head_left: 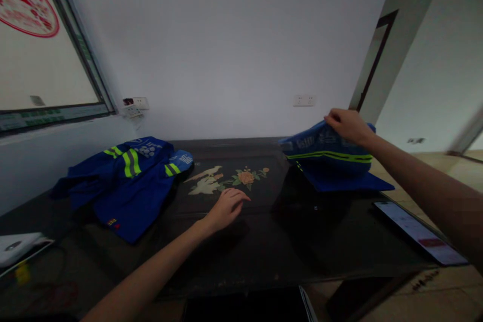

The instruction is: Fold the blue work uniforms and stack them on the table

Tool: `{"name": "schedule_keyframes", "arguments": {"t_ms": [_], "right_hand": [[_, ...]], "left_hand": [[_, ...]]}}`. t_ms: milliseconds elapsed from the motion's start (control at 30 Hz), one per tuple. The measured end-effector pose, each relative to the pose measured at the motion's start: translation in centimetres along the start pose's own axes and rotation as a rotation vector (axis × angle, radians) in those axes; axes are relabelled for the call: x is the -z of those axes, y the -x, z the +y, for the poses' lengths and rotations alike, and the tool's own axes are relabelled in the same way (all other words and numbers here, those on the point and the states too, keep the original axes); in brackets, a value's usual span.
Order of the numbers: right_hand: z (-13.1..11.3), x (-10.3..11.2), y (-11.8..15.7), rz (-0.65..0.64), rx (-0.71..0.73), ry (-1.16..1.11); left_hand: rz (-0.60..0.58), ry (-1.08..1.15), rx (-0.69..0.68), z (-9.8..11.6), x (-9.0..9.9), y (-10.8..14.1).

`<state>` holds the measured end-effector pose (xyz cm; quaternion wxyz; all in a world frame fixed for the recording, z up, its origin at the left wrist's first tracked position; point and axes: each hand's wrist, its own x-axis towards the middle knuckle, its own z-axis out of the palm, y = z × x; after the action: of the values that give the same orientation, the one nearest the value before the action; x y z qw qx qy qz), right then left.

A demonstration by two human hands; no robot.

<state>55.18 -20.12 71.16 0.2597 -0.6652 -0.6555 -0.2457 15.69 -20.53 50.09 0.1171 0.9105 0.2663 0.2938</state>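
A blue garment with a yellow-green stripe [328, 166] is at the right end of the dark table. My right hand [349, 125] pinches its upper edge and holds that part raised, while the lower part rests on the table. Over the middle of the table, near the inlaid flower, my left hand [227, 207] has its fingers loosely bent and apart, with nothing in them. Another blue garment [139, 186] with reflective stripes lies crumpled on the left side.
The dark table [245, 256] stands against a white wall with sockets [304, 100]. A phone [418, 231] with a lit screen lies at the right front edge. A white device [18, 247] and a cable sit at the far left.
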Motion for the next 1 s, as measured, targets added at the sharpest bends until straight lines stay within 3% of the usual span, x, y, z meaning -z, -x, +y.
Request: {"name": "schedule_keyframes", "arguments": {"t_ms": [133,200,300,433,533,667,767,867,933,1000], "right_hand": [[-7.5,3.8,1.0,0.413,-0.035,-0.543],[-10.6,3.9,2.3,0.485,-0.072,-0.802],[-14.2,0.5,4.6,0.297,-0.074,-1.047],[-16.3,-7.0,7.2,-0.129,-0.051,-1.153],[-15.2,-11.5,8.9,-0.372,-0.151,-1.232],[-12.2,-14.2,11.7,-0.748,-0.357,-1.485],[-11.1,-14.6,13.1,-0.821,-0.393,-1.63],[-11.0,-14.7,13.3,-0.841,-0.323,-1.633],[-10.9,-14.9,12.9,-0.821,-0.319,-1.592],[-10.7,-15.2,12.4,-0.71,-0.367,-1.589]], "left_hand": [[0.178,0.148,-0.047,5.0,0.6,-2.0],[0.303,0.213,-0.016,6.1,0.3,-2.6],[0.357,0.298,0.077,5.8,-1.4,-2.7],[0.092,0.386,0.132,4.0,-4.3,-1.6],[-0.002,0.375,0.131,3.5,-5.1,-1.2],[0.079,0.401,0.199,3.9,-4.4,-1.5],[0.182,0.457,0.273,3.7,-3.6,-1.9],[0.309,0.486,0.323,2.1,-2.3,-2.2],[0.439,0.492,0.37,0.4,-0.6,-2.7],[0.575,0.486,0.418,-1.3,2.4,-3.8]]}}
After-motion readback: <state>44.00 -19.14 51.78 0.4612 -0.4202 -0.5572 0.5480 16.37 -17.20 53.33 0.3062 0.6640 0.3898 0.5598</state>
